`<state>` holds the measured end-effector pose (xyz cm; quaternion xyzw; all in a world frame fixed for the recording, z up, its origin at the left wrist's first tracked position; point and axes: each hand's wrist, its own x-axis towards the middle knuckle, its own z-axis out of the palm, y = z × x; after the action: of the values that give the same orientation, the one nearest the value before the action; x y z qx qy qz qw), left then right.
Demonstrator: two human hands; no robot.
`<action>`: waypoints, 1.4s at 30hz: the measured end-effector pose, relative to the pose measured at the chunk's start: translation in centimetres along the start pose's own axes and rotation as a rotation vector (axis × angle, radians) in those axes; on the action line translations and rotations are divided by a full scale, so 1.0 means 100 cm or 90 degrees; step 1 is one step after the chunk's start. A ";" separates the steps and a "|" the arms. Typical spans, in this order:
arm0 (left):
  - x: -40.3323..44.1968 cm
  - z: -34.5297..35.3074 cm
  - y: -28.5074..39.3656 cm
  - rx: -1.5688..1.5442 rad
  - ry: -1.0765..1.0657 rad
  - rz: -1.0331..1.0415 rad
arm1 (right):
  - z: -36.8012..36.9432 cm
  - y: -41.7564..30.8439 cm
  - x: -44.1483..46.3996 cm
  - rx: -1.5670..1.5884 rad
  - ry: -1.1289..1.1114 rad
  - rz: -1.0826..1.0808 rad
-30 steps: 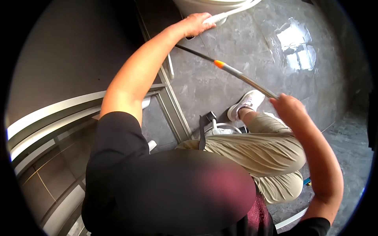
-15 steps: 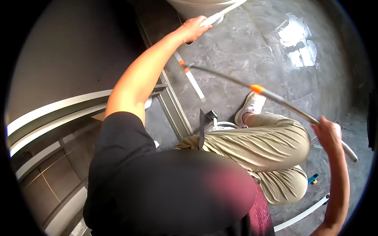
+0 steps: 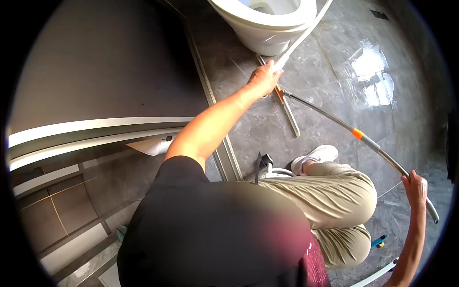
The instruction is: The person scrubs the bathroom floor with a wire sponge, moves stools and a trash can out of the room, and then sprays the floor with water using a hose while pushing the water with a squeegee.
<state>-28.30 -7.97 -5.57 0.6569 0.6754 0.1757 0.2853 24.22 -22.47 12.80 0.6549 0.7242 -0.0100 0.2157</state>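
Note:
My left hand (image 3: 264, 78), at the end of an outstretched arm, is wrapped round a long white pole (image 3: 306, 34). The pole runs up past the toilet's (image 3: 260, 36) rim and leaves the view at the top. My right hand (image 3: 416, 187) grips the grey handle near the end of a floor squeegee (image 3: 333, 118), which has an orange collar on its shaft. The squeegee's long blade (image 3: 289, 115) lies on the floor between the toilet base and a shoe, its middle partly hidden behind my left hand.
A dark panel with a metal door frame (image 3: 222, 138) stands to the left. Grey floor tiles (image 3: 320, 86) carry a bright reflection. A drain cover (image 3: 379, 15) is at the top right. A blue object (image 3: 379, 240) and a curved white tube (image 3: 375, 275) lie near the knees.
The view has shifted, bringing more of the toilet in. My left hand with the white pole appears lower and farther right. The squeegee also appears farther right, its blade now close to the toilet base.

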 end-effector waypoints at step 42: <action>0.024 -0.030 0.014 -0.228 -0.168 -0.068 | -0.031 -0.234 0.132 0.183 -0.117 -0.086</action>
<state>-29.03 -5.10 -2.75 0.5762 0.6242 0.1899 0.4922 0.41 -12.41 5.02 0.6252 0.7347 -0.1878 0.1843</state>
